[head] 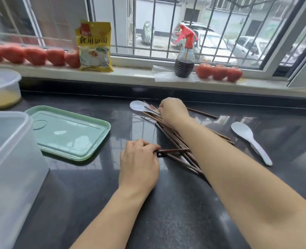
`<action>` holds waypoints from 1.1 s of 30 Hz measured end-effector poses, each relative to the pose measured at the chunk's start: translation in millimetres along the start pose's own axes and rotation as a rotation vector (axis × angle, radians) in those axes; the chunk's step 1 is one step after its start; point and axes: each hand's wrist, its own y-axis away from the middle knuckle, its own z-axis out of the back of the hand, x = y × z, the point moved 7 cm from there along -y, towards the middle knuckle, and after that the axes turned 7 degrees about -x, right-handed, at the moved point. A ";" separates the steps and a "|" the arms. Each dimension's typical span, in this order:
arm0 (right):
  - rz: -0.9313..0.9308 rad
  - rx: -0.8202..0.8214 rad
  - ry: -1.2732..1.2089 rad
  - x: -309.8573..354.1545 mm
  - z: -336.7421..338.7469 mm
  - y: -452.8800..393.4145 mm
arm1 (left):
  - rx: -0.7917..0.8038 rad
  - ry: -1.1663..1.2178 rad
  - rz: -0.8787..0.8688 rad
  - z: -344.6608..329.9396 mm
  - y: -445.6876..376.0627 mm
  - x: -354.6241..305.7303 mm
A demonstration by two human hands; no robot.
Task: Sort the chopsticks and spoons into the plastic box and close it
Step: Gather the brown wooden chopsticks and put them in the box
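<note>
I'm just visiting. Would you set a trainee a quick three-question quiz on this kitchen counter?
1. True or false: the pale green plastic lid lies flat on the dark counter.
2. How many white plastic spoons show?
3. The left hand pinches: A) brown wooden chopsticks B) a spoon C) the lid.

Key: 1 true. 2 two: one by the right hand, one apart. 3 A.

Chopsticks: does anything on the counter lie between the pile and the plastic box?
Yes. The green lid lies flat on the counter between the chopsticks and the plastic box at the left edge; lifted chopsticks could pass over it.
</note>
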 end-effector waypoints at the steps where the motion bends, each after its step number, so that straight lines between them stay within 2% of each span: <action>1: -0.010 0.025 0.005 5.2 -9.4 -5.9 | -0.006 0.003 -0.002 -0.2 -0.6 -0.3; 7: 0.014 0.008 -0.095 24.4 -25.1 -15.7 | -0.035 -0.009 -0.014 -0.9 -2.5 -0.7; 15: 0.053 0.109 -0.100 32.7 -32.0 -10.8 | -0.033 -0.012 -0.013 -0.8 -1.8 -1.9; 20: 0.167 0.041 -0.038 36.2 -28.0 4.8 | -0.031 -0.018 -0.015 0.1 -1.5 -3.1; 24: 0.163 0.054 -0.031 37.2 -28.4 5.3 | -0.035 -0.020 -0.009 1.3 -0.3 -2.3; 27: 0.106 0.004 -0.145 36.7 -24.3 2.7 | -0.022 -0.020 -0.006 1.6 -1.2 -2.8; 33: -0.077 -0.133 -0.611 35.0 0.7 -0.6 | -0.021 -0.021 -0.002 1.8 -0.8 -2.5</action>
